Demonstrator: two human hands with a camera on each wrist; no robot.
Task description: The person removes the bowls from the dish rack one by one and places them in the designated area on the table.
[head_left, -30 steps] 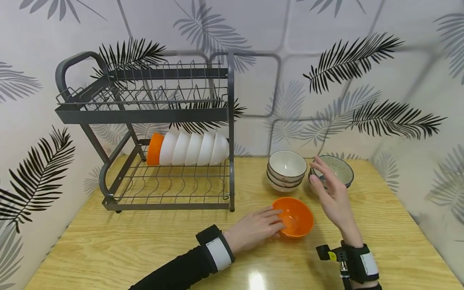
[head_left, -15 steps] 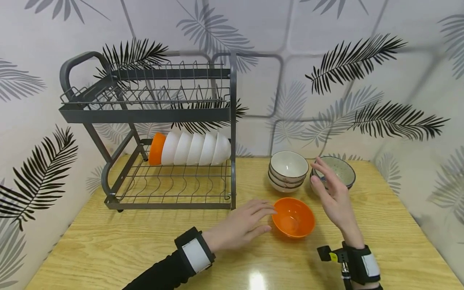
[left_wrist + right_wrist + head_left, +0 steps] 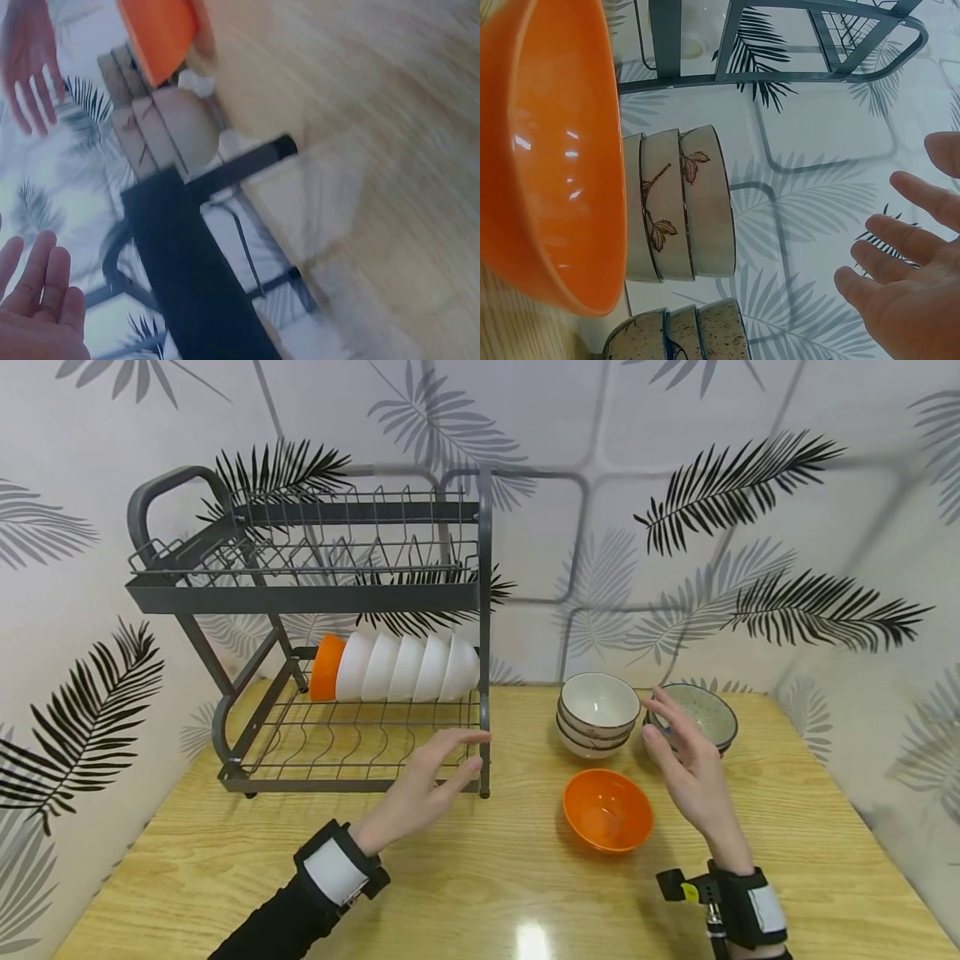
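Observation:
My left hand (image 3: 422, 789) is held up before the lower right front of the dish rack (image 3: 360, 787), fingers extended and holding nothing. On the table an orange bowl (image 3: 608, 811) stands upright, touched by neither hand. My right hand (image 3: 693, 768) hovers to the right of that bowl, fingers apart and nothing in them; the right wrist view shows its open palm (image 3: 922, 300). Behind the orange bowl is a stack of cream bowls (image 3: 597, 702), with sprig patterns seen in the right wrist view. The speckled bowls (image 3: 705, 714) are partly hidden behind my right fingers.
On the rack's lower tier, several white bowls (image 3: 408, 668) lie on their sides in a row, with an orange bowl (image 3: 326, 668) at the left end. Above them runs the wire upper tier (image 3: 315, 556). A leaf-patterned wall (image 3: 600, 443) closes off the back of the wooden table (image 3: 480, 893).
My left hand has let go of the orange bowl's rim and moved left and up to the front of the rack. The orange bowl and my right hand have stayed in place.

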